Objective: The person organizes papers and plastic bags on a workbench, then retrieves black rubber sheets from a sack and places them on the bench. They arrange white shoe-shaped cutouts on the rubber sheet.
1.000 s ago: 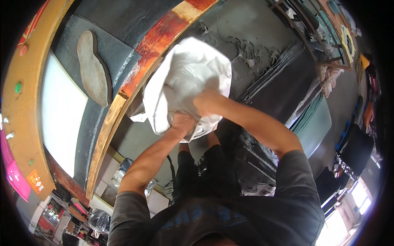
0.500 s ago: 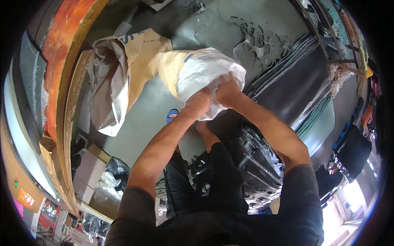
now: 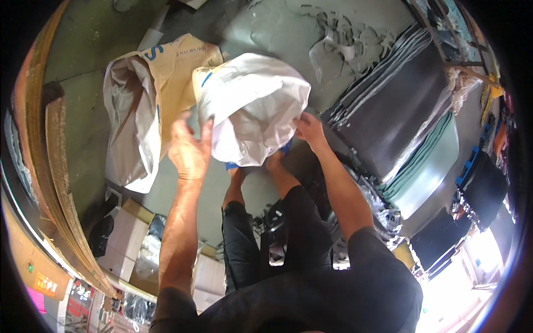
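Note:
In front of me stands a paper sack (image 3: 252, 130) with its white rim folded outward over a tan body. Its mouth gapes toward me, showing pale creased walls inside. At the rim's right side, my right hand (image 3: 312, 132) pinches the edge between thumb and fingers. My left hand (image 3: 190, 149) is at the left side of the sack, fingers spread and slightly blurred, the thumb close against the white rim; whether it touches, I cannot tell. Left of that hand stands a second tan sack (image 3: 177, 83) with blue print, its mouth also open and its pale lining showing.
Stacked dark sheets (image 3: 383, 100) lie on the right, beside folded green sheets (image 3: 425, 166). Grey cut-out scraps (image 3: 347, 50) are scattered on the floor farther off. Wooden board edges (image 3: 61, 161) curve along the left. A carton (image 3: 139, 244) holding plastic bags sits at lower left.
My hands have come apart from the bunched rim. The sack's mouth has opened wide; my left hand has moved left and spread, while my right hand has shifted to the rim's right edge.

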A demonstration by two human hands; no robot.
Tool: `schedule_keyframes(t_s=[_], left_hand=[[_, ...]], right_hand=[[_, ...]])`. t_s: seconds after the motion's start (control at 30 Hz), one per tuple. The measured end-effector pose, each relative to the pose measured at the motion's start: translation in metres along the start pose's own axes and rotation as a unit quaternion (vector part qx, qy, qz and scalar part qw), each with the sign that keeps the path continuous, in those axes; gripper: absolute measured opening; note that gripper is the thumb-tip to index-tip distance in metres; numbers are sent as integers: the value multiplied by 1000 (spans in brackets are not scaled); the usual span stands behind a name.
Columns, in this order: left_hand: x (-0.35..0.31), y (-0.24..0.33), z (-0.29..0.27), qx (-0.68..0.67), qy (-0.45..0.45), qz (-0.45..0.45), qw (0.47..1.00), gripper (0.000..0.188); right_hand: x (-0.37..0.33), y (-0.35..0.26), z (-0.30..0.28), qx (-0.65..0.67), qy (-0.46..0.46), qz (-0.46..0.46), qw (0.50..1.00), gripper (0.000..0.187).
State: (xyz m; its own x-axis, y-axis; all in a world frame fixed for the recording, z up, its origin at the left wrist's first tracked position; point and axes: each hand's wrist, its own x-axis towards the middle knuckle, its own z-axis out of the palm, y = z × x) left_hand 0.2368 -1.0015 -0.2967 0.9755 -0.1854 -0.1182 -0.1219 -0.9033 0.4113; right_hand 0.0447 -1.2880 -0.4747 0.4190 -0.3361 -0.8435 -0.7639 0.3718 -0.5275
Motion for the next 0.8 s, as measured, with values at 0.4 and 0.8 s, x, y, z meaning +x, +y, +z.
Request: schedule_keyframes(t_s=[0.4,0.8], left_hand=[[-39,-14,37,-290,-288,-171,896,71],[-71,56,119,136,-255,406,867,82]], right_hand=[[-46,-63,-54,-216,147,-197,945,22],[-17,-91,-29,-380,84,-266,882,67]])
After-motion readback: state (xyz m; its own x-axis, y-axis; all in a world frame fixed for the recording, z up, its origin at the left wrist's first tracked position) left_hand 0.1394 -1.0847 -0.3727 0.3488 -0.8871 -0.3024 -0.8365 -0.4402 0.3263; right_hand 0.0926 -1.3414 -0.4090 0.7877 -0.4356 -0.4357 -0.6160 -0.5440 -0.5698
